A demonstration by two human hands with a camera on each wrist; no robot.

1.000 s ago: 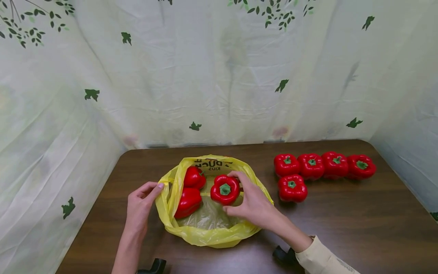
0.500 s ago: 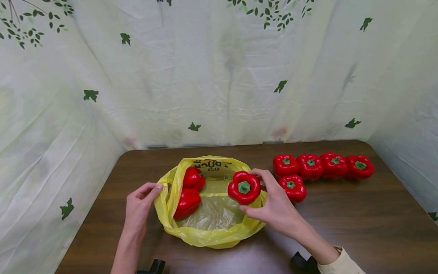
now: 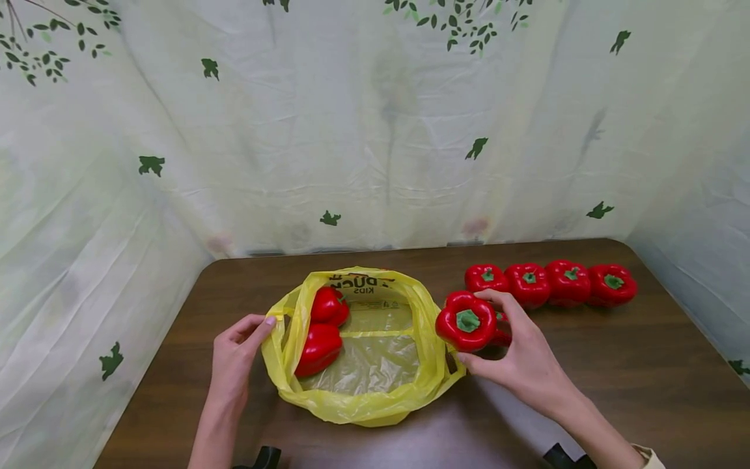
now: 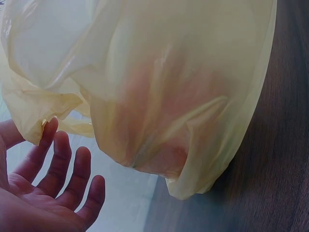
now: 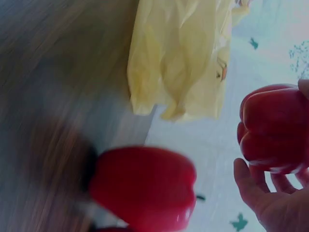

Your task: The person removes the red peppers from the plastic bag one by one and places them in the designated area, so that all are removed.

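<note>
My left hand (image 3: 236, 355) pinches the left rim of a yellow plastic bag (image 3: 375, 410) between thumb and forefinger; in the left wrist view its other fingers (image 4: 72, 193) are loosely bent. The bag stands with its mouth held wide. Two red bell peppers lie inside at the left, the nearer one (image 3: 319, 350) in front of the farther one (image 3: 328, 306). Over the bag's right edge, my right hand (image 3: 527, 355) grips another red bell pepper (image 3: 465, 321), its green stem facing up. In the right wrist view this held pepper (image 5: 275, 128) is up off the table.
Several red bell peppers (image 3: 567, 283) form a row at the table's back right. One more pepper (image 5: 145, 186) sits in front of that row, mostly hidden in the head view behind the held one. Behind the brown table (image 3: 644, 365) hangs a pale leaf-patterned cloth (image 3: 381, 130).
My right hand has carried its bell pepper rightward, from above the bag's inside to past the right rim. The left hand keeps its hold on the bag, nearly still.
</note>
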